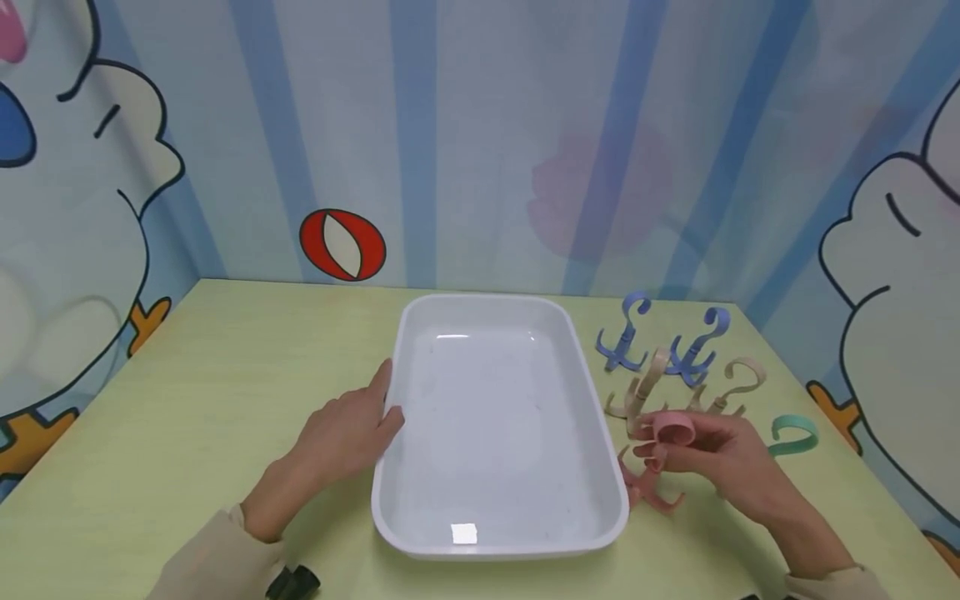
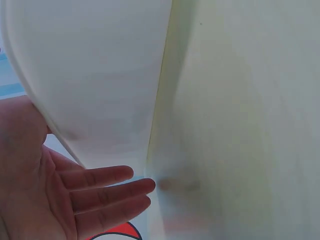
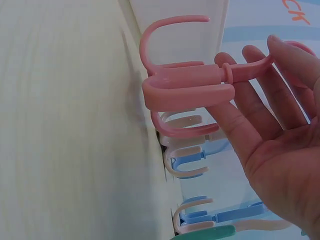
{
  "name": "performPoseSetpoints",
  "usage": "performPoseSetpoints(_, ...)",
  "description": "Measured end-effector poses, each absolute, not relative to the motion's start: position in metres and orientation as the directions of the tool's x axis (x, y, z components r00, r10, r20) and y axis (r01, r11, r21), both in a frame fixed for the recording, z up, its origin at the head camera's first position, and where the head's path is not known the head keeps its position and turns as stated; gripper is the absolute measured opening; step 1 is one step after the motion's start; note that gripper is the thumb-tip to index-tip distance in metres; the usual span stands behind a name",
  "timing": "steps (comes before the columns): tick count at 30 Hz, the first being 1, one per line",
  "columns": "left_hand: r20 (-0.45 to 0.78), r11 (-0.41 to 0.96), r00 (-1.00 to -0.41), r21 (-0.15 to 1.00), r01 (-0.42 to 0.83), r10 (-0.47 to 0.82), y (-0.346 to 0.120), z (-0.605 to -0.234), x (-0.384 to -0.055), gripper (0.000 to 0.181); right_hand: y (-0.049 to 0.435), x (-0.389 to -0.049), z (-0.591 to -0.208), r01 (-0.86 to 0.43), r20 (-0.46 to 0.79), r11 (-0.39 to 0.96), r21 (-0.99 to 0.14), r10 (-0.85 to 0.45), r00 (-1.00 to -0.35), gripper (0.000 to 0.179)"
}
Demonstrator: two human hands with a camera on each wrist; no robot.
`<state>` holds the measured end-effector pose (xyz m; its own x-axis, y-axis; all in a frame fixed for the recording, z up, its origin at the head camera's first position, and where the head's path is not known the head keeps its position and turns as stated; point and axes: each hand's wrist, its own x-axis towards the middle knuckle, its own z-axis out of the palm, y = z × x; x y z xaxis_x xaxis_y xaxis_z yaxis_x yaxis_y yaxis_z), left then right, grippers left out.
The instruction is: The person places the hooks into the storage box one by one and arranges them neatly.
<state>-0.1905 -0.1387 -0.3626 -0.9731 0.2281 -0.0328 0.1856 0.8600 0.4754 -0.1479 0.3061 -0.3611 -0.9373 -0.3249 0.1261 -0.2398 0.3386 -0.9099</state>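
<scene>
A white rectangular tray (image 1: 495, 392) stands on the table in the middle of the head view, with nothing in it. At its left rim my left hand (image 1: 337, 433) holds on, thumb over the edge; in the left wrist view several fingers (image 2: 105, 195) extend along the outer wall. To the right of the tray, my right hand (image 1: 720, 458) pinches a pink multi-prong hanging hook (image 1: 647, 490) by its curved top. In the right wrist view the pink hook's prongs are plain, beside the tray's outer wall. Whether they touch the table cannot be told.
Behind the right hand stand two blue hooks (image 1: 622, 340) and two beige hooks (image 1: 641, 387), close together. A green hook (image 1: 795, 435) is to the right, partly hidden by the hand. Printed walls (image 1: 487, 167) enclose the pale yellow table (image 1: 285, 350) at back and sides.
</scene>
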Motion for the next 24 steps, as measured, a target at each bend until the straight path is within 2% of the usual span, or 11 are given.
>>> performPoseSetpoints(5,-0.020,0.817,-0.971,0.546,0.188,0.237,-0.137,-0.365,-0.189,0.073,0.309,-0.148,-0.356,-0.238,0.137,0.355,-0.904,-0.285,-0.949,0.037)
performPoseSetpoints(10,0.000,0.781,-0.967,0.590,0.205,0.254,-0.137,-0.366,-0.189,0.073,0.313,-0.150,-0.349,-0.251,0.166,0.302,-0.920,-0.281,-0.945,0.034)
performPoseSetpoints(17,-0.003,0.691,-0.958,0.693,0.206,0.288,-0.139,-0.367,-0.190,0.077,0.312,-0.155,-0.336,-0.318,0.238,0.273,-0.908,-0.289,-0.927,0.037)
performPoseSetpoints(24,0.014,0.639,-0.957,0.742,0.203,0.288,-0.138,-0.371,-0.191,0.079,0.308,-0.159,-0.324,-0.369,0.287,0.279,-0.886,-0.294,-0.912,0.039)
